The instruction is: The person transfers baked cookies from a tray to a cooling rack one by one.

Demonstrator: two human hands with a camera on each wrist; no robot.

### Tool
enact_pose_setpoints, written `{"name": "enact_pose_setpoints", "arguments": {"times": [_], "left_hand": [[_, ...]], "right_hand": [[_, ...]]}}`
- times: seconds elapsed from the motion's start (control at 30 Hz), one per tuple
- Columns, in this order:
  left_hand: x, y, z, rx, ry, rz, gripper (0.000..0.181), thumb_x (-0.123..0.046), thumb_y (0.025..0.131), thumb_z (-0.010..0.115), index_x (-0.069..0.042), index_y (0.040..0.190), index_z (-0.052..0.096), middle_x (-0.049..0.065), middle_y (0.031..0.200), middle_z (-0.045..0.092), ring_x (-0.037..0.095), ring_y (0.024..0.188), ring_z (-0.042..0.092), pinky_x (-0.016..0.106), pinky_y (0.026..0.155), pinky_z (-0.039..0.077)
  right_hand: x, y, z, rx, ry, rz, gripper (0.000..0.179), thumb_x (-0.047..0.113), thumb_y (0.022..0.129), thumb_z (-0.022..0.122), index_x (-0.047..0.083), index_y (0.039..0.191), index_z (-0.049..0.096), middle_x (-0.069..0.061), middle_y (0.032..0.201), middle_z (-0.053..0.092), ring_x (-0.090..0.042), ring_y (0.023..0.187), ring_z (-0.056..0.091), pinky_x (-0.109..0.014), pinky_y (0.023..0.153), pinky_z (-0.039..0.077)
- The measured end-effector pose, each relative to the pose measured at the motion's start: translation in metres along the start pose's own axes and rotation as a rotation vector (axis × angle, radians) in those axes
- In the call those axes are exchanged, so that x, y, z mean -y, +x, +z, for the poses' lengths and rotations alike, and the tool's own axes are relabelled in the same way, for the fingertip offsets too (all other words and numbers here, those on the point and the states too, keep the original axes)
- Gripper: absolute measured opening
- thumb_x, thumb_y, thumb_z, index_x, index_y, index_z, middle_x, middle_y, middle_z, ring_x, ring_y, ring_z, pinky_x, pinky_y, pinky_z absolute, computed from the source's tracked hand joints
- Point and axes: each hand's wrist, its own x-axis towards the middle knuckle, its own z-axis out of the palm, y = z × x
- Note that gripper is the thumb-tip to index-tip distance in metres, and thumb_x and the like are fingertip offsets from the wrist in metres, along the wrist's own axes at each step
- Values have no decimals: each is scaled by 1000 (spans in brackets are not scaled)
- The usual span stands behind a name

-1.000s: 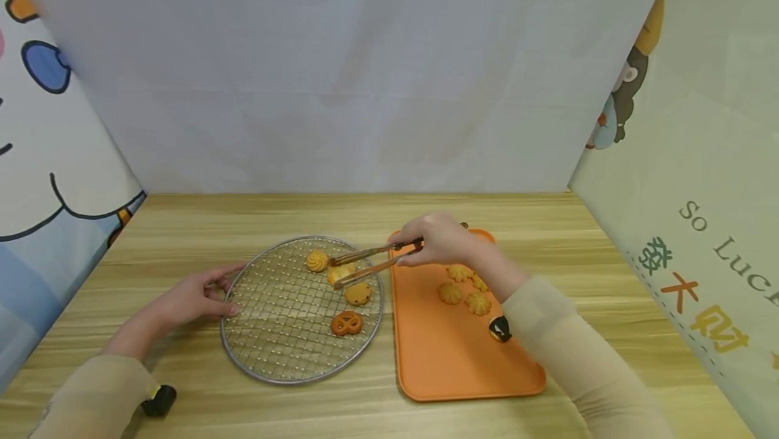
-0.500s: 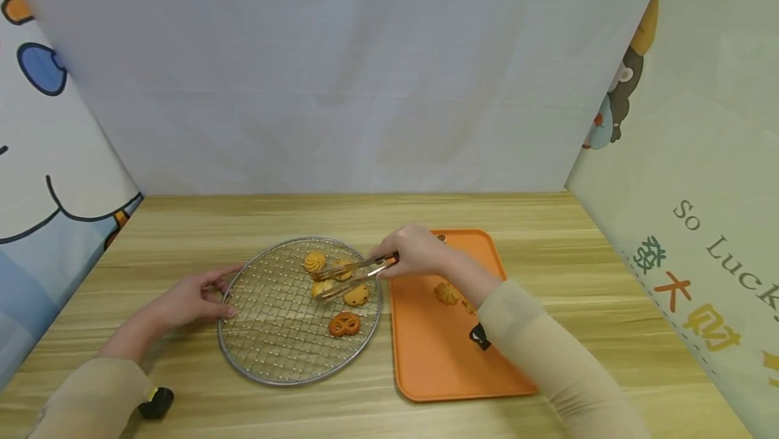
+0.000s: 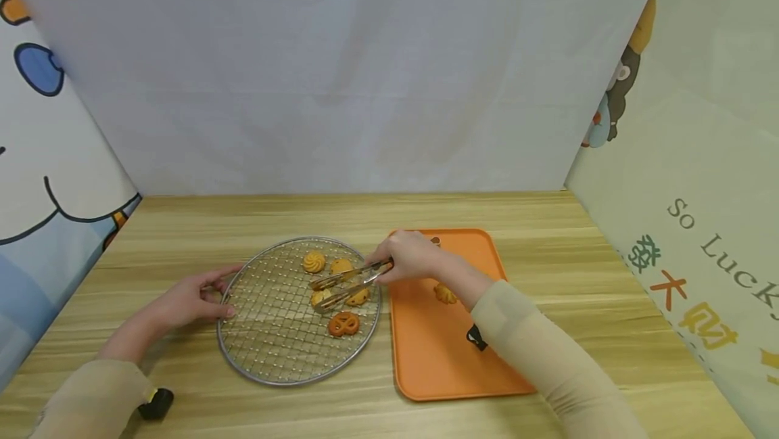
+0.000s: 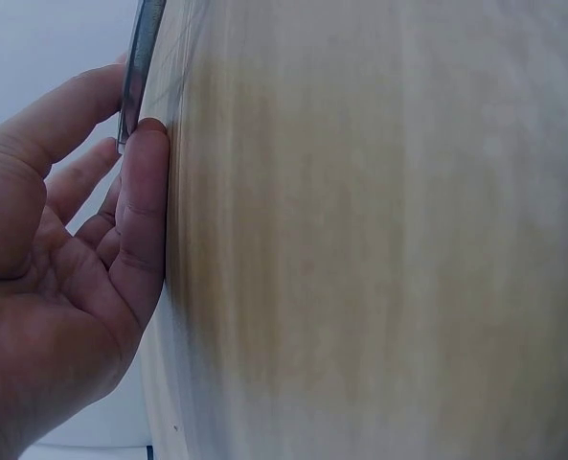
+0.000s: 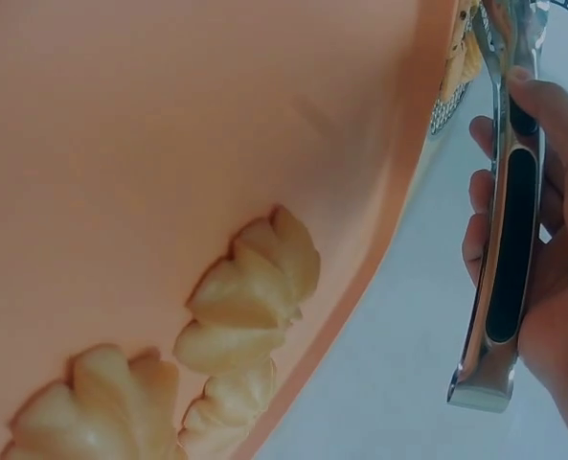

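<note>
1. left hand (image 3: 193, 300): grip narrow, pinches left rim of round wire rack (image 3: 274, 320) between thumb and fingers.
2. right hand (image 3: 410, 256): grip closed round handle of metal tongs (image 5: 520, 240); tong tips apart, over the rack.
3. small yellow cookie (image 3: 320, 298) on rack, between tong tips; can't tell if tips touch it.
4. also on rack: swirl cookie (image 3: 314, 262) behind the tongs, pretzel-shaped cookie (image 3: 344, 324) in front, two round cookies (image 3: 341, 266) near the tongs, partly covered.
5. orange tray (image 3: 438, 371) just right of rack, both on wood-grain worktop (image 3: 231, 219); holds flower-shaped cookies (image 5: 250, 297) and black-topped cookie (image 3: 476, 337), partly behind right sleeve (image 3: 523, 331).
</note>
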Motion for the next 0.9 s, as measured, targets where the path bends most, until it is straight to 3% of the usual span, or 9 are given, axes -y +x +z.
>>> {"name": "enact_pose_setpoints", "arguments": {"times": [0.17, 0.4, 0.73, 0.9], "left_hand": [[1, -1, 0, 1, -4, -1, 91, -22, 74, 79, -5, 148, 28, 23, 112, 46, 16, 74, 60, 27, 64, 52], [0, -1, 0, -1, 5, 13, 91, -23, 74, 79, -5, 148, 28, 23, 113, 47, 18, 78, 61, 27, 66, 52], [-3, -1, 0, 0, 25, 27, 89, -22, 76, 78, -4, 147, 28, 22, 110, 49, 15, 75, 61, 26, 64, 51], [-3, -2, 0, 0, 24, 13, 89, -21, 76, 78, -5, 148, 28, 22, 110, 49, 15, 75, 61, 26, 64, 51]], "right_hand": [[1, 0, 1, 14, 9, 13, 34, 33, 84, 71, 25, 117, 68, 7, 109, 69, -4, 62, 54, -21, 54, 40], [0, -4, -1, 33, 16, 41, 38, 35, 84, 71, 24, 120, 66, 6, 105, 69, -7, 78, 58, -24, 60, 44], [-5, -14, -10, -9, 4, 6, 38, 34, 83, 70, 19, 118, 66, 3, 110, 64, -9, 76, 56, -24, 61, 44], [-7, -18, -15, -17, 10, 28, 40, 35, 83, 71, 20, 119, 65, 5, 110, 63, -8, 74, 55, -24, 61, 44]]}}
